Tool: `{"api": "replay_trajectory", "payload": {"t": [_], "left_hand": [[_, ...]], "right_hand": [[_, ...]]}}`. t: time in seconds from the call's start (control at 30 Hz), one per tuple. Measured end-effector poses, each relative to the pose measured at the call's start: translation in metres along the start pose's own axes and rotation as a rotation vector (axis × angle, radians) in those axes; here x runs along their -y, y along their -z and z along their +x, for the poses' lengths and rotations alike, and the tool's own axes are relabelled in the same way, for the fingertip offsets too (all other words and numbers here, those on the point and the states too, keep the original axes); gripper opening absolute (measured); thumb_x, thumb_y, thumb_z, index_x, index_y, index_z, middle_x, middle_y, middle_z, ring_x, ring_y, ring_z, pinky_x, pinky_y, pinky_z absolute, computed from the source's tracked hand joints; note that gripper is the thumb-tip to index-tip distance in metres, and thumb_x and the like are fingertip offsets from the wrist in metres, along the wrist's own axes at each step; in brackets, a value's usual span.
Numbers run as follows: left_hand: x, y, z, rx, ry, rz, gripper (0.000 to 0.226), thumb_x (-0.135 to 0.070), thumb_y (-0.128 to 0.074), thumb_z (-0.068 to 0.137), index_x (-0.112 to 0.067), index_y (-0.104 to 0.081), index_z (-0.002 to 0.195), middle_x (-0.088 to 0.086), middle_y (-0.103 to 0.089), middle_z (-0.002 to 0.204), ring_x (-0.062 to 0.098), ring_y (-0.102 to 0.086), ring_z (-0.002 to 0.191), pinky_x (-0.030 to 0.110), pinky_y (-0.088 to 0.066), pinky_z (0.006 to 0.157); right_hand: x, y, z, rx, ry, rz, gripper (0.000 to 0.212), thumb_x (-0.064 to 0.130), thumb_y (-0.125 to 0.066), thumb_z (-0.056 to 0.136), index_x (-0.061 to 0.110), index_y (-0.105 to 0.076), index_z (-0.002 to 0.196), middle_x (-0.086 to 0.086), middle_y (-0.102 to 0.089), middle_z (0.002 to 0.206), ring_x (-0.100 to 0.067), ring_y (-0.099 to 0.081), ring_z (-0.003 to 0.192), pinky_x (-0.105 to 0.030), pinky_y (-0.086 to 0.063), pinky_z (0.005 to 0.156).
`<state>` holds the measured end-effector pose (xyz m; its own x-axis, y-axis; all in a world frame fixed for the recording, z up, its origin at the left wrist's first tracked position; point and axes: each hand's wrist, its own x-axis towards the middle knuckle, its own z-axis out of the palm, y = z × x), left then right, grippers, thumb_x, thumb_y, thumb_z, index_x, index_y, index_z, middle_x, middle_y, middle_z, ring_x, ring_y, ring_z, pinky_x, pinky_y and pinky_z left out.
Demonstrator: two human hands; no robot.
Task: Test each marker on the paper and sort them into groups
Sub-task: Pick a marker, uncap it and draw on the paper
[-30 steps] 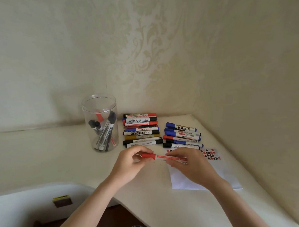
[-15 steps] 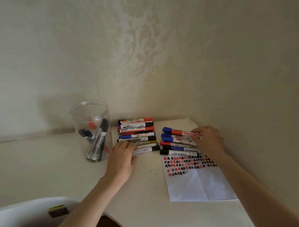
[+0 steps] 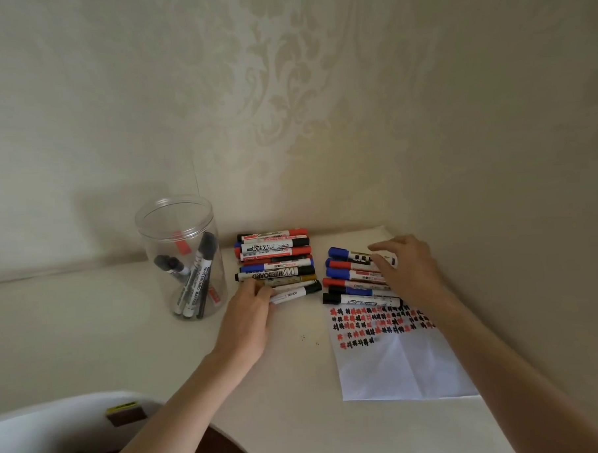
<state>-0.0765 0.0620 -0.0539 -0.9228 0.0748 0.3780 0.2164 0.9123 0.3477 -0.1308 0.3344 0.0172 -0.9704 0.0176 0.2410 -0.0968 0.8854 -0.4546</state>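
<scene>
Here the white desk (image 3: 89, 324) is carrying everything, and the sheet of paper (image 3: 399, 369) is lying at about 4 o'clock from its middle, with rows of red and black test marks across its far part. The clear plastic jar (image 3: 180, 255) is standing at 9 o'clock from the marker piles and is holding a few whiteboard markers (image 3: 198, 275) that look not yet tested.

The left pile of markers (image 3: 275, 258) is lying at 12 o'clock from the left hand (image 3: 246, 314). The right pile of markers (image 3: 354, 275) is lying just beyond the paper's far edge, at 12 o'clock from the marks.

The left hand is touching the near end of the left pile. Its fingers are curling around the end of a white marker with a dark cap (image 3: 293, 294), though I cannot tell how firm the hold is. The right hand (image 3: 409, 269) is resting on the right pile, fingers bent and narrow over a blue-capped marker (image 3: 357, 254) at the far side; whether it is pinching it or only pressing is not clear.

I think the risks are these. The markers are round, so a push from either hand may be rolling one out of its pile, mixing the groups or sending it onto the paper. The left forearm is passing near the jar, and a wide move may be tipping it. A loose cap may be letting a tip stain the desk.
</scene>
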Motion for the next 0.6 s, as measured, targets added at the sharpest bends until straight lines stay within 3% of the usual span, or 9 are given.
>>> {"api": "replay_trajectory", "payload": {"t": [0.1,0.17,0.23,0.33,0.47,0.6], "left_hand": [[-0.007,0.006,-0.003,-0.009,0.039,-0.096,0.024,-0.012,-0.056,0.097,-0.008,-0.059,0.121,0.009,-0.052,0.117,0.022,-0.062,0.086,0.030,-0.053,0.073],[-0.022,0.015,-0.006,0.032,0.072,-0.254,0.020,-0.021,-0.048,0.102,-0.014,-0.053,0.120,0.000,-0.053,0.105,0.009,-0.055,0.074,0.019,-0.044,0.060],[-0.039,0.023,-0.010,0.172,0.074,-0.428,0.016,-0.024,-0.044,0.103,-0.021,-0.048,0.118,-0.007,-0.056,0.091,0.001,-0.049,0.058,0.016,-0.038,0.051],[-0.060,0.029,-0.021,0.274,-0.078,-0.510,0.007,-0.025,-0.043,0.103,-0.025,-0.045,0.110,-0.005,-0.058,0.081,0.002,-0.045,0.053,0.017,-0.035,0.049],[-0.072,0.032,-0.032,0.328,-0.155,-0.508,0.004,-0.027,-0.041,0.104,-0.029,-0.042,0.101,-0.006,-0.052,0.073,0.006,-0.044,0.056,0.020,-0.033,0.054],[-0.073,0.036,-0.036,0.357,-0.156,-0.460,0.016,-0.034,-0.037,0.105,-0.024,-0.048,0.098,-0.008,-0.050,0.070,0.005,-0.046,0.056,0.019,-0.033,0.054]], "right_hand": [[0.025,0.013,-0.037,0.077,0.031,0.239,0.021,0.037,-0.055,0.097,0.028,-0.068,0.110,0.012,-0.063,0.094,-0.005,-0.059,0.081,-0.015,-0.046,0.070],[0.038,0.007,-0.067,0.263,-0.060,0.510,0.021,0.038,-0.054,0.097,0.024,-0.068,0.101,0.010,-0.064,0.073,-0.007,-0.056,0.060,-0.014,-0.043,0.055],[0.048,-0.002,-0.092,0.370,-0.176,0.756,0.023,0.039,-0.055,0.096,0.020,-0.067,0.103,0.003,-0.065,0.070,-0.010,-0.054,0.057,-0.020,-0.044,0.055],[0.058,-0.013,-0.111,0.319,-0.258,0.921,0.025,0.039,-0.056,0.095,0.017,-0.065,0.103,-0.001,-0.062,0.068,-0.011,-0.052,0.057,-0.022,-0.045,0.054],[0.065,-0.012,-0.116,0.215,-0.215,0.972,0.030,0.031,-0.056,0.096,0.012,-0.062,0.074,0.002,-0.052,0.054,-0.010,-0.045,0.049,-0.019,-0.038,0.049],[0.067,-0.007,-0.119,0.243,-0.168,0.965,0.033,0.025,-0.053,0.099,0.011,-0.059,0.070,0.005,-0.049,0.051,-0.008,-0.041,0.047,-0.018,-0.035,0.047]]}}
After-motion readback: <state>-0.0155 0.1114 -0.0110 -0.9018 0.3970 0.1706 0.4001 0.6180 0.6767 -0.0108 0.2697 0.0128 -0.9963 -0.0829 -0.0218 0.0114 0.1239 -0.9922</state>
